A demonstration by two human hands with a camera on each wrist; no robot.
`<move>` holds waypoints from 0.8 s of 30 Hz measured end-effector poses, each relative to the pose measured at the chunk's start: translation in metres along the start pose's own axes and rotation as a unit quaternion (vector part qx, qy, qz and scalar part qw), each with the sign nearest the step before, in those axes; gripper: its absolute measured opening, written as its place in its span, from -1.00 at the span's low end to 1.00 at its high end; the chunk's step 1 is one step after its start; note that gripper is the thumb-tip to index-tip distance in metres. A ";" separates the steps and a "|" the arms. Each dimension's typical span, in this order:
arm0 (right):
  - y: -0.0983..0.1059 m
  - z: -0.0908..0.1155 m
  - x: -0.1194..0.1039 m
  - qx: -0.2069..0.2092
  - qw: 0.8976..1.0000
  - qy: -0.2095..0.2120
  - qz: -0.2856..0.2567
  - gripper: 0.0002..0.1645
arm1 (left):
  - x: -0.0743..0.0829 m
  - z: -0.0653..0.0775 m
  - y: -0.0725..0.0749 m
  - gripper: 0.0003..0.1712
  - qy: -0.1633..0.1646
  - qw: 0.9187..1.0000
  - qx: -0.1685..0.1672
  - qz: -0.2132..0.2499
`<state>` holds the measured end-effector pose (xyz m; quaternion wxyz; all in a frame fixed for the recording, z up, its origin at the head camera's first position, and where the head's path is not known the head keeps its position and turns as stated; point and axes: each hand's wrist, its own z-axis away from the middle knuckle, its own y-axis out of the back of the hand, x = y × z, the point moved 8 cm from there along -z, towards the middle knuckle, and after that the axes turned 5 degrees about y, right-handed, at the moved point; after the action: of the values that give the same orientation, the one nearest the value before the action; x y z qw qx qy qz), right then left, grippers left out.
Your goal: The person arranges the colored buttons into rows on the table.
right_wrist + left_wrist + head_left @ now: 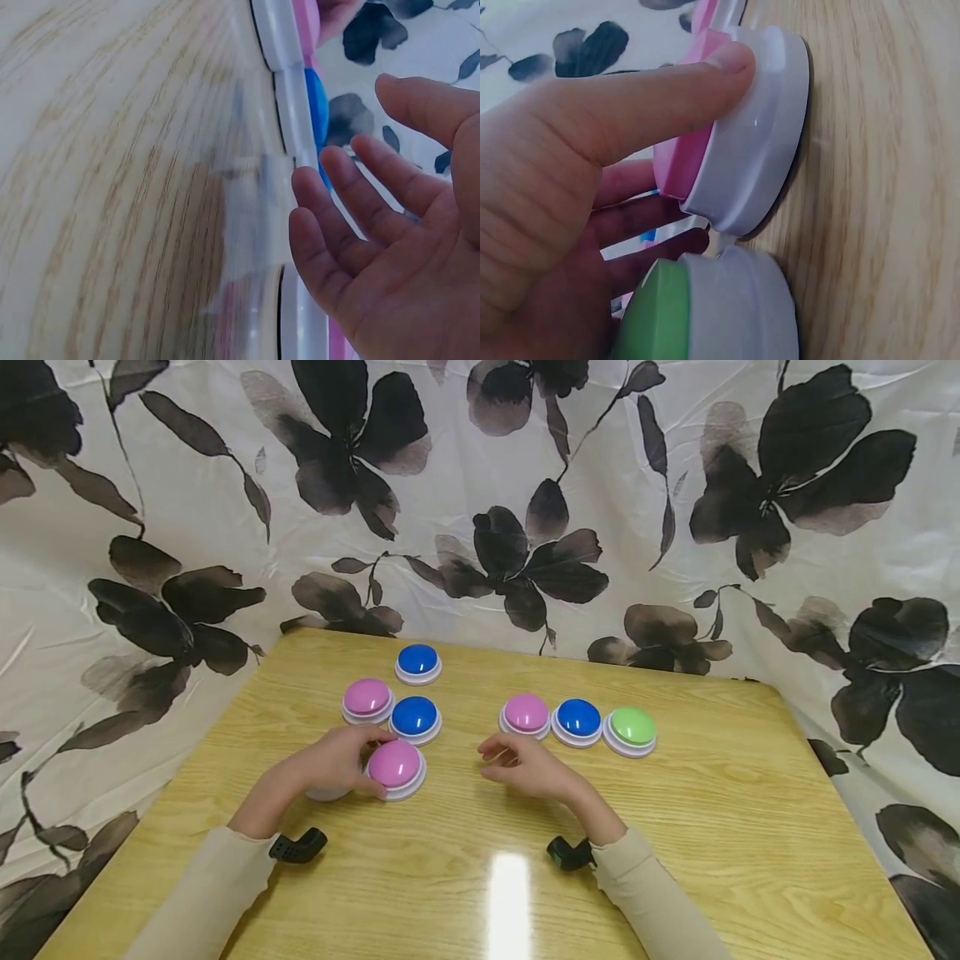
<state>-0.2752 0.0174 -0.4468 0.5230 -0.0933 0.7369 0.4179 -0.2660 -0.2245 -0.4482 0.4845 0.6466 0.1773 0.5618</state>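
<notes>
My left hand [333, 766] holds a pink push button [395, 765] with a white base, the thumb on the base's near side and the fingers reaching round the far side. In the left wrist view a green button [656, 322] sits beside it, below my fingers; from the head only its white base [327, 794] shows under my hand. My right hand [534, 766] hovers in front of another pink button [527, 713], fingers loosely bent and apart, with nothing held.
Behind the left hand stand a blue button [415, 717], a pink one [367, 697] and a farther blue one [417, 661]. Right of the right-hand pink button, a blue button [578, 718] and a green one [630, 727] continue the row. A floral cloth [450, 468] hangs behind the wooden table [712, 827].
</notes>
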 end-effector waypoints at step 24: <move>-0.047 -0.048 -0.022 0.011 1.000 -0.005 0.011 -0.31 | 0.008 -0.005 -0.010 -0.10 0.005 1.000 -0.013 0.017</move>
<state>-0.2723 -0.0532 -0.4471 0.5230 -0.0777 0.7401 0.4156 -0.2650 -0.2110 -0.4527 0.4826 0.6407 0.1616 0.5749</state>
